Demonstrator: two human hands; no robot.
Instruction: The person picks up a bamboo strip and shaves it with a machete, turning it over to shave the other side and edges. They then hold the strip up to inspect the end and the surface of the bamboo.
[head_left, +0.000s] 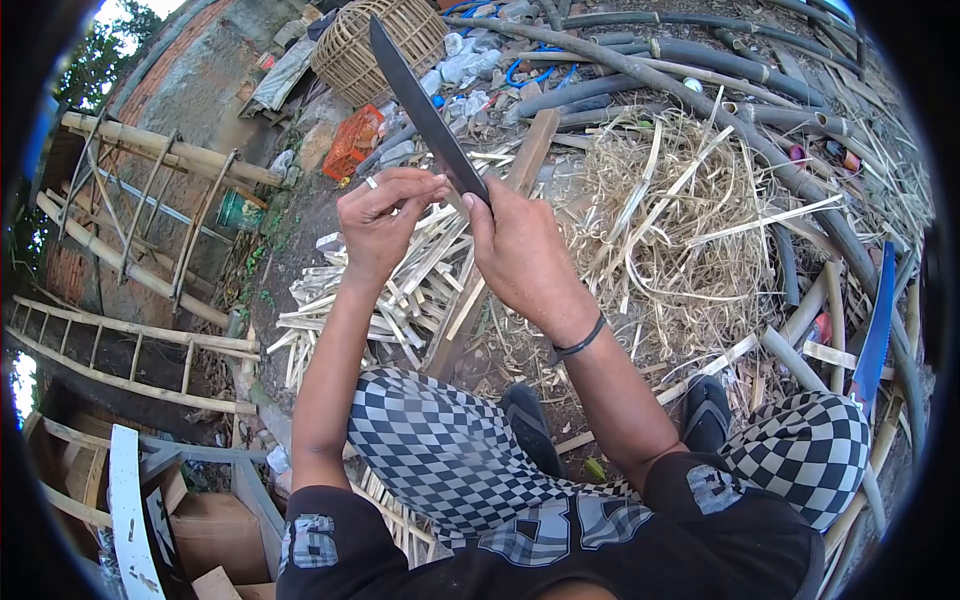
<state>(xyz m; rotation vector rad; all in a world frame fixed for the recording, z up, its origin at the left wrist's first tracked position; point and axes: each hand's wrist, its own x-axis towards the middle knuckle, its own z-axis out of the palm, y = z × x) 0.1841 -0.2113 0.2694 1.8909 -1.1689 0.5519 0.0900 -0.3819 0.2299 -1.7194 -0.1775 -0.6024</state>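
Observation:
A machete [422,108] with a long dark blade points up and away to the left. My right hand [528,252] is wrapped round its lower end, the thumb lying along the base of the blade; the handle is hidden in the palm. Close by on the left, my left hand [378,222] has thumb and fingertips pinched together beside the blade. Whatever is between those fingertips is too small to make out. Below the hands, a heap of split bamboo strips [420,285] lies on the ground. A wooden beam [532,152] passes behind the right hand.
Curly bamboo shavings [690,200] are piled to the right. Bamboo poles [590,95] and a blue-bladed saw [882,310] lie beyond them. An orange crate [352,142] and a woven basket [385,50] stand at the back. Bamboo ladders [140,345] are on the left.

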